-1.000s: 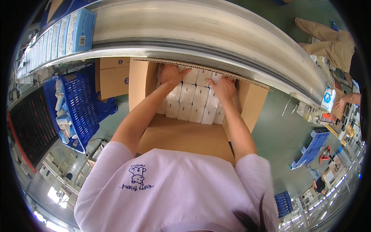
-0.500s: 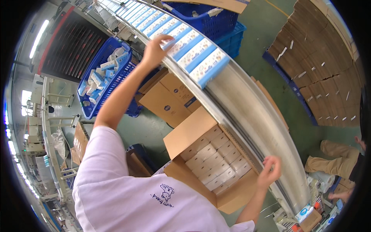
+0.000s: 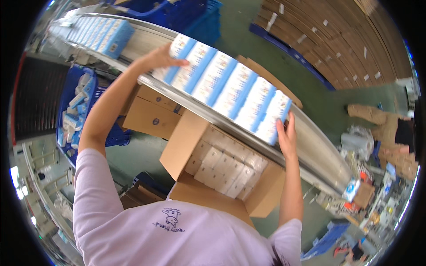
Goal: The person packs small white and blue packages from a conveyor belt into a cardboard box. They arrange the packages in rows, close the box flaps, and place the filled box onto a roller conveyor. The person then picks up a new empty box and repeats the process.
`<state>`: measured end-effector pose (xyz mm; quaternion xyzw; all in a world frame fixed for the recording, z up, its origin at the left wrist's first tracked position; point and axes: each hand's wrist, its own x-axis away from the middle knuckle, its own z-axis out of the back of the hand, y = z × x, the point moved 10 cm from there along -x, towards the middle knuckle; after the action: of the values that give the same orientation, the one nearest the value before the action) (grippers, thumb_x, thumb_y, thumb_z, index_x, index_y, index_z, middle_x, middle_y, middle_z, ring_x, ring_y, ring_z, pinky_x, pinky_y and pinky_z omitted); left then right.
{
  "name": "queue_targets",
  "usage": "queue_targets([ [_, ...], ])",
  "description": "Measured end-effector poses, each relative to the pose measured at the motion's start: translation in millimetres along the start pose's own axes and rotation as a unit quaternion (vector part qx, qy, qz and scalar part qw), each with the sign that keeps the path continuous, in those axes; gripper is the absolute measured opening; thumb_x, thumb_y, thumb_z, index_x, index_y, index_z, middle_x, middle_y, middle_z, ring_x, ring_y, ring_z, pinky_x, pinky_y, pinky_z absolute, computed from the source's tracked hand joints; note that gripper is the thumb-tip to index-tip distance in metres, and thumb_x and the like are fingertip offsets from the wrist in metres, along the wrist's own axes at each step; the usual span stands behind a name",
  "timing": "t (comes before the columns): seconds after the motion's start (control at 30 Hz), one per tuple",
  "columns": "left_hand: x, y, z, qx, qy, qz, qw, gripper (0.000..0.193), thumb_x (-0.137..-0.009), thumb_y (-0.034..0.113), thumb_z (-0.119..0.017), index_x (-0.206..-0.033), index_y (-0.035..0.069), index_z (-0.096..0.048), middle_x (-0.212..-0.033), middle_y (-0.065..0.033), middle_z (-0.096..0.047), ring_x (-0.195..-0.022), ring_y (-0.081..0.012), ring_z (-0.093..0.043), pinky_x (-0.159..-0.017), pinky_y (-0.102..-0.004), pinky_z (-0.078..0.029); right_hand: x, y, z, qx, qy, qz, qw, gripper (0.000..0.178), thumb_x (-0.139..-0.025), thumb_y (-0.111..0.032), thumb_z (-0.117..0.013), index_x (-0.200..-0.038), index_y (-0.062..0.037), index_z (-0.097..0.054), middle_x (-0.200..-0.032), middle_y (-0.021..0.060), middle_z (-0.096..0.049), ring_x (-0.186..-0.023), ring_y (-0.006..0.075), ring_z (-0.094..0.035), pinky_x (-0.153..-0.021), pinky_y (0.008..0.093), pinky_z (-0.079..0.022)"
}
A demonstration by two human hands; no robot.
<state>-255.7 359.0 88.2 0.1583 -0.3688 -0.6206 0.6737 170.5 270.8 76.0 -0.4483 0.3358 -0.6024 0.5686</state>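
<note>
Several blue-and-white tissue packs (image 3: pixel 225 84) stand side by side in a row on the curved conveyor (image 3: pixel 317 146). My left hand (image 3: pixel 160 60) presses on the row's left end, its thumb lying over the top of a pack. At the right end my right hand (image 3: pixel 286 135) is pressed against the last pack, fingers on its outer side. Between them the two hands clasp the row. Below the conveyor, nearest my body, an open cardboard box (image 3: pixel 186 139) holds white packs (image 3: pixel 222 170) in rows, its flaps spread out.
More tissue packs (image 3: pixel 100 35) queue farther left on the conveyor. A blue basket (image 3: pixel 91 99) of loose packs stands at the left, beside a closed carton (image 3: pixel 151 116). Blue crates (image 3: pixel 199 22) and stacked flat cardboard (image 3: pixel 306 40) lie beyond; another person's trousers (image 3: pixel 366 113) show at right.
My hands have come to the two ends of a group of packs, which now sits farther along the conveyor, apart from the queue. The view has turned.
</note>
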Motion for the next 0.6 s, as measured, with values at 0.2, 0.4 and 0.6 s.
queue_targets([
  [0.2,30,81,-102,0.088,0.011,0.004,0.996,0.084,-0.058,0.055,-0.077,-0.114,-0.003,-0.053,-0.107,-0.0196,-0.060,-0.101,-0.0281,-0.058,-0.088,-0.0340,-0.045,17,14,62,0.117,0.123,-0.089,0.982,0.065,-0.074,-0.043,-0.070,-0.116,-0.0016,-0.043,-0.107,0.0147,-0.058,-0.095,0.0212,-0.057,-0.083,0.0323,-0.044],
  [0.4,128,150,-79,0.292,-0.004,-0.099,0.951,0.063,-0.063,0.022,-0.082,-0.109,-0.006,-0.050,-0.093,-0.0158,-0.064,-0.090,-0.0209,-0.063,-0.079,-0.0340,-0.052,131,-69,133,0.081,0.288,0.091,0.950,0.083,-0.056,-0.026,-0.085,-0.118,0.0008,-0.036,-0.103,0.0157,-0.057,-0.094,0.0233,-0.057,-0.082,0.0349,-0.045],
  [0.6,255,112,-128,0.235,0.075,-0.057,0.968,0.076,-0.064,0.023,-0.081,-0.117,-0.008,-0.037,-0.102,-0.0237,-0.057,-0.097,-0.0287,-0.060,-0.082,-0.0392,-0.050,272,-20,89,0.022,0.214,0.000,0.976,0.112,-0.056,-0.026,-0.085,-0.134,0.0036,-0.010,-0.125,0.0204,-0.036,-0.114,0.0287,-0.042,-0.096,0.0393,-0.035],
])
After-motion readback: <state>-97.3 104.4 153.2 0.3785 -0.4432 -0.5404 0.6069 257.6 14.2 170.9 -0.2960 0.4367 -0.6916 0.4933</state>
